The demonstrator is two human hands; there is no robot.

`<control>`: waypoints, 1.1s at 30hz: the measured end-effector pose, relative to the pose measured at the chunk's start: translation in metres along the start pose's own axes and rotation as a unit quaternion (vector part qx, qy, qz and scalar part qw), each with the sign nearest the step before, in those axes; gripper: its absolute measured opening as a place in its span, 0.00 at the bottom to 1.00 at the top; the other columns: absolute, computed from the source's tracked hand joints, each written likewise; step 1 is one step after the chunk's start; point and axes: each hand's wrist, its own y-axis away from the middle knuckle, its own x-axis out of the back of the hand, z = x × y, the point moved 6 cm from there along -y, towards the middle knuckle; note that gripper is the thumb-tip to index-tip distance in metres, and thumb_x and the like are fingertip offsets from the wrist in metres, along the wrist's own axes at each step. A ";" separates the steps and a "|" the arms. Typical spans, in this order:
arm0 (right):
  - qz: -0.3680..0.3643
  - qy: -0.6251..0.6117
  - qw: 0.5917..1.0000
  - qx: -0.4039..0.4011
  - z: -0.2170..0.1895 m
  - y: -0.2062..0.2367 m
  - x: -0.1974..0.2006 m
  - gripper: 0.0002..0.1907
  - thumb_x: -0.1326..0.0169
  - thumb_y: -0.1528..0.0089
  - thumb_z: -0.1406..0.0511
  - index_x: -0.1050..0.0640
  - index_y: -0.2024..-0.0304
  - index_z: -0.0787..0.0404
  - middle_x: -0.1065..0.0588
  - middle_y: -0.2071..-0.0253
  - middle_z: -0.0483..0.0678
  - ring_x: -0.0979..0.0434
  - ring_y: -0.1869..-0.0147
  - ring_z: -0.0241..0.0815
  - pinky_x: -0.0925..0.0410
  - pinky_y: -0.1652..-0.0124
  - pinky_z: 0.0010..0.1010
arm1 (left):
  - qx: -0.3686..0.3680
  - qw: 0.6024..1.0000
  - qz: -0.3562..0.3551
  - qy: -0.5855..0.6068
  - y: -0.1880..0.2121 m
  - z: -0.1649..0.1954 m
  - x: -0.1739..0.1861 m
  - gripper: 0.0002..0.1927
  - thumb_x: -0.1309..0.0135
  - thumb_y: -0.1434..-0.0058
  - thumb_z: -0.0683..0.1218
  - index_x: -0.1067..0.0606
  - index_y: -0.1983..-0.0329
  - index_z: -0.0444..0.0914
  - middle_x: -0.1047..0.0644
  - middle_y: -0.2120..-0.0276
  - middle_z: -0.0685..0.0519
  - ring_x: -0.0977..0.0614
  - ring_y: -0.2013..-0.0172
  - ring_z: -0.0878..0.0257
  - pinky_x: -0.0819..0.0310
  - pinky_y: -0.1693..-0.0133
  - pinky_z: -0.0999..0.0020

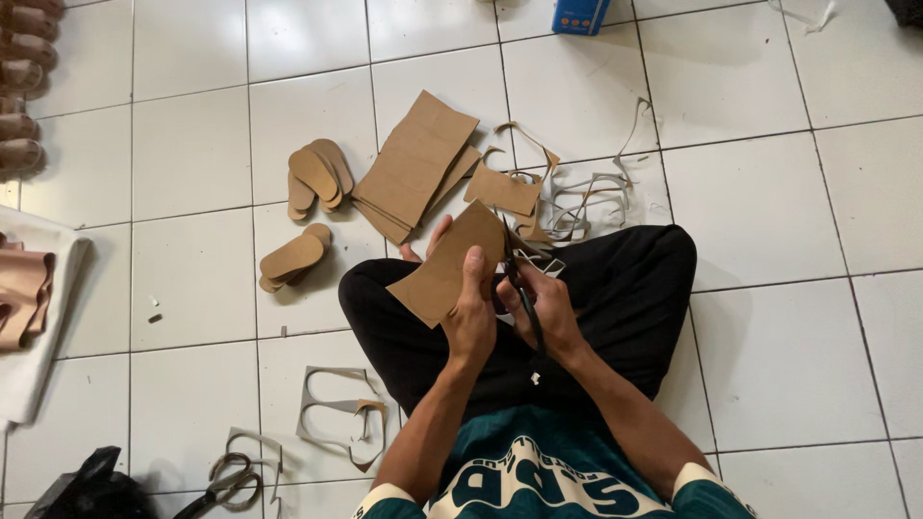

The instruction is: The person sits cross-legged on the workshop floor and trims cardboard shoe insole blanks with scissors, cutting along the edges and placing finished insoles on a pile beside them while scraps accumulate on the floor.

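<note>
Person sits cross-legged on white tile floor point(788, 211). Left hand point(469, 317) fingers closed around a brown board point(452, 261), held over the lap. Right hand point(546, 306) fingers closed through black scissors point(517, 284), blades at the board's right edge. On the floor ahead: board stack point(411, 163), two sole piles point(317, 178) point(291, 258), offcut strips point(577, 197). Blue box point(580, 14) at top edge, contents not visible. Spare scissors point(226, 482) bottom left, beside a black bag point(91, 485), contents can't tell.

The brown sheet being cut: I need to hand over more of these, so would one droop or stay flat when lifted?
The brown sheet probably stays fairly flat: held by the left hand at one edge, it isn't sagging. Likely light, being thin.
</note>
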 end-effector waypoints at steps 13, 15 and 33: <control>0.016 0.009 1.000 0.001 -0.013 -0.002 0.010 0.34 0.52 0.34 0.40 0.23 0.54 0.65 0.24 0.78 0.47 0.22 0.77 0.35 0.34 0.76 0.29 | -0.038 0.992 -0.035 -0.112 0.012 0.010 -0.002 0.32 0.48 0.29 0.40 0.47 0.27 0.31 0.34 0.33 0.47 0.24 0.40 0.59 0.29 0.37 0.66; 0.009 -0.005 1.000 -0.026 -0.008 0.000 0.011 0.34 0.51 0.35 0.40 0.22 0.57 0.65 0.25 0.81 0.47 0.23 0.79 0.35 0.34 0.78 0.28 | 0.001 0.999 -0.029 -0.041 0.011 0.005 0.000 0.38 0.48 0.32 0.40 0.54 0.26 0.35 0.36 0.33 0.48 0.25 0.41 0.59 0.24 0.42 0.65; -0.017 -0.042 0.997 -0.064 -0.003 0.004 0.016 0.32 0.47 0.37 0.42 0.21 0.59 0.66 0.25 0.80 0.45 0.24 0.79 0.32 0.34 0.79 0.27 | 0.032 0.990 -0.103 -0.092 0.009 0.008 0.000 0.30 0.49 0.27 0.38 0.43 0.25 0.29 0.30 0.34 0.41 0.23 0.39 0.54 0.24 0.38 0.63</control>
